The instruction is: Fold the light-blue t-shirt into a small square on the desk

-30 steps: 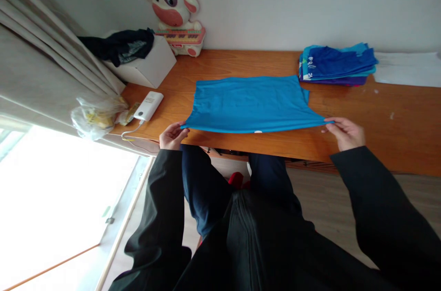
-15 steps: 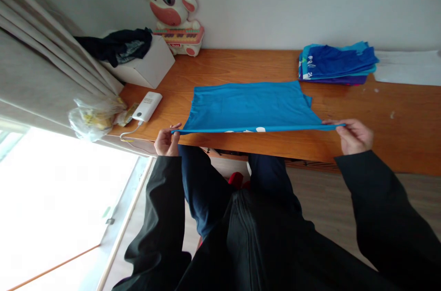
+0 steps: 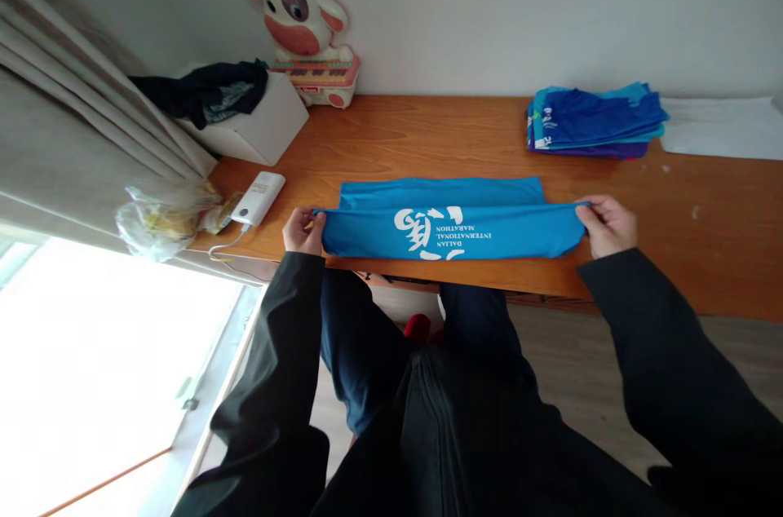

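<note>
A blue T-shirt (image 3: 367, 231) lies across the front of the wooden table, its near part folded back over the rest. White lettering reading "Dalian International Marathon" shows upside down on the folded part, beside a white figure. My left hand (image 3: 303, 231) pinches the left end of the folded edge. At the right end, my right hand (image 3: 612, 225) grips the same edge between thumb and fingers. Cloth is stretched between both hands, and a strip of the shirt's far part shows behind the edge.
A stack of folded blue and purple shirts (image 3: 596, 121) sits at the back right, beside a white sheet (image 3: 722, 127). On the left are a white power bank (image 3: 260, 197) with a cable, a plastic bag (image 3: 159, 219), a white box (image 3: 269, 121) with dark cloth, and a cow toy keyboard (image 3: 315, 77).
Both hands have carried the shirt's near edge away from me, folding it over the far part. The white print is now exposed. My right hand has also moved slightly left.
</note>
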The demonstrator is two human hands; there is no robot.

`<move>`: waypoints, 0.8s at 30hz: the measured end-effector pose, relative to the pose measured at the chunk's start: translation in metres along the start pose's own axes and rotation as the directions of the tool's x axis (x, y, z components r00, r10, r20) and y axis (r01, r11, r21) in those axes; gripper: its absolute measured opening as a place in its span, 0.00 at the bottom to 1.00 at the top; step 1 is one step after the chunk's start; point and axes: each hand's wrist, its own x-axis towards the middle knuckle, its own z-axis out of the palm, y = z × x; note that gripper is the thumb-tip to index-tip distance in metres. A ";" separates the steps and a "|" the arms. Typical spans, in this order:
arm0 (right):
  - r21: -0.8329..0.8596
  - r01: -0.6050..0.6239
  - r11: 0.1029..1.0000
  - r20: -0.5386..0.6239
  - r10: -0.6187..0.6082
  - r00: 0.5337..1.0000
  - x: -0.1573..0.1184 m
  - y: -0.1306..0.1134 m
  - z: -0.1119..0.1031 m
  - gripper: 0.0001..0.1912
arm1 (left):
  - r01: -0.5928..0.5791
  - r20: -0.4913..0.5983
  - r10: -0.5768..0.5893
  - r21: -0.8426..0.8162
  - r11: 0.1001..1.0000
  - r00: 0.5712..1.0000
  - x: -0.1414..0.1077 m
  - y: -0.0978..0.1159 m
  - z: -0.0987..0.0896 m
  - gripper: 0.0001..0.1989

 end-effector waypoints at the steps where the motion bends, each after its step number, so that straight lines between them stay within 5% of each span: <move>1: 0.002 0.032 0.999 0.004 -0.032 0.999 0.013 0.000 0.006 0.19 | -0.009 0.010 0.009 0.026 1.000 1.000 0.016 0.000 0.006 0.22; 4: -0.009 0.049 0.999 -0.010 -0.049 0.999 0.053 -0.003 0.029 0.14 | -0.036 0.014 0.034 0.156 0.987 0.999 0.060 0.002 0.027 0.16; 8: -0.249 -0.001 0.968 0.107 0.029 0.994 0.089 -0.008 0.062 0.11 | 0.017 0.059 -0.049 0.456 0.890 0.997 0.089 0.004 0.054 0.11; 11: -0.363 -0.004 0.932 0.175 0.072 0.982 0.092 -0.008 0.078 0.09 | -0.010 0.142 -0.094 0.600 0.800 0.985 0.086 0.003 0.064 0.13; 16: -0.516 0.037 0.856 0.151 0.049 0.987 0.074 -0.016 0.086 0.22 | -0.156 0.180 0.049 0.652 0.742 0.982 0.069 0.007 0.069 0.24; 24: -0.605 0.042 0.795 0.120 0.039 0.992 0.070 -0.020 0.087 0.17 | -0.104 0.231 -0.069 0.660 0.744 0.971 0.070 0.015 0.066 0.21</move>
